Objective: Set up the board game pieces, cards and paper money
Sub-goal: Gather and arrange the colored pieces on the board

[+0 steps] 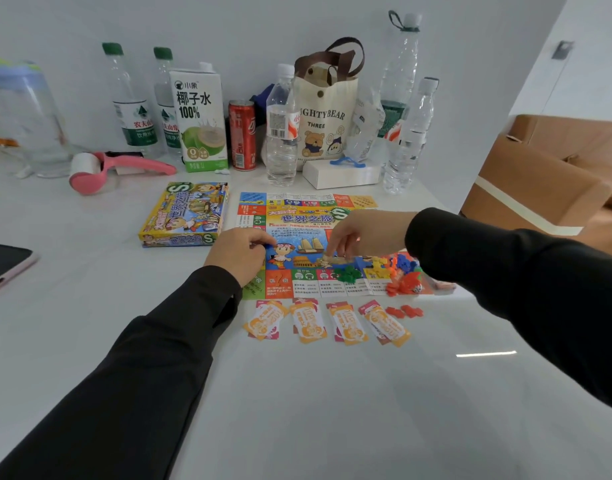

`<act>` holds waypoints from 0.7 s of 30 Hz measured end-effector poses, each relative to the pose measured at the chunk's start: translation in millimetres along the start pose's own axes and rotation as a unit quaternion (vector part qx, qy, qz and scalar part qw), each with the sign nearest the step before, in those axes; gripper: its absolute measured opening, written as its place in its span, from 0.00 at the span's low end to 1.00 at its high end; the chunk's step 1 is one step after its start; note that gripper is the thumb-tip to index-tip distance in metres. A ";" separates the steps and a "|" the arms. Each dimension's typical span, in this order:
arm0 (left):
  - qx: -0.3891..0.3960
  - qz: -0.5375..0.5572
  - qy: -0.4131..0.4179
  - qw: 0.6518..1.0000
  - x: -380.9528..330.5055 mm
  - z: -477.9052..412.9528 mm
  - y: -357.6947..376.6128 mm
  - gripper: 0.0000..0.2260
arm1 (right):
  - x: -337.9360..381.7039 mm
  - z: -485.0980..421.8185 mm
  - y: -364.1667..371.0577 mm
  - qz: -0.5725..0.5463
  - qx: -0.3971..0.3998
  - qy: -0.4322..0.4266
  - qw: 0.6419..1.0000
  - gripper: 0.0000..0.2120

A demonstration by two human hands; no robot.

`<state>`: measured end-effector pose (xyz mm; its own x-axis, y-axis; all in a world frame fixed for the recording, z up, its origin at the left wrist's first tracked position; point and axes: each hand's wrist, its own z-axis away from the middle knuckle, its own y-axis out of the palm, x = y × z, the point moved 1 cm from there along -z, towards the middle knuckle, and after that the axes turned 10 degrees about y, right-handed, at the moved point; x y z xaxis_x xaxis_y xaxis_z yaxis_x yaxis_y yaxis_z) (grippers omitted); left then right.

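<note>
It looked like a home: a tan sofa (547, 174) sat at right, and the white counter (332, 393) carried water bottles (133, 102), a coconut-water carton (198, 119), a tote bag (327, 112) and a lint roller (103, 168) (pink) upper left.

Your table (332, 403) is white and glossy. The game board (299, 216) lies flat on it, right of centre, with the game box (185, 214) just beside its left edge. Along the board's near edge you have four small stacks of orange and pink paper slips (309, 322) in a row, and a few red pieces (405, 311) just right of the last stack. A phone (4, 265) lies at the left edge. Against the wall stand a clear jug (20, 116), a pink lint roller (117, 168), green-capped bottles (133, 105), a carton (200, 119), a red can (242, 135), clear bottles (281, 133), a tote bag (327, 112) and a white box (341, 174).
</note>
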<state>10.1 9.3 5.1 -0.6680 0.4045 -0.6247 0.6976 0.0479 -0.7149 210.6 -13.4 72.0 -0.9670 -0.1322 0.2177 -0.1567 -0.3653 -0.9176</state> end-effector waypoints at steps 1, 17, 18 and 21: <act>0.001 0.001 0.001 1.000 -0.1 0.1 0.0 0.16 | -1.1 -1.7 1.1 0.018 0.008 0.004 1.000 0.16; 0.009 -0.009 0.011 1.000 -3.9 1.7 -0.4 0.15 | -1.5 5.1 17.6 0.094 -0.011 -0.018 0.995 0.08; 0.015 -0.008 0.008 1.000 -3.7 1.1 -1.1 0.15 | -2.8 7.8 14.5 0.085 -0.015 -0.014 0.996 0.09; 0.046 -0.011 0.003 0.999 -5.3 -0.7 -7.2 0.15 | -8.5 20.3 1.3 0.087 -0.042 0.009 0.995 0.07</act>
<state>8.8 7.5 13.7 -0.6808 0.4090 -0.6076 0.6566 -0.0270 -0.7538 222.6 -31.5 75.7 -0.9843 -0.1696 0.0485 -0.0026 -0.2607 -0.9654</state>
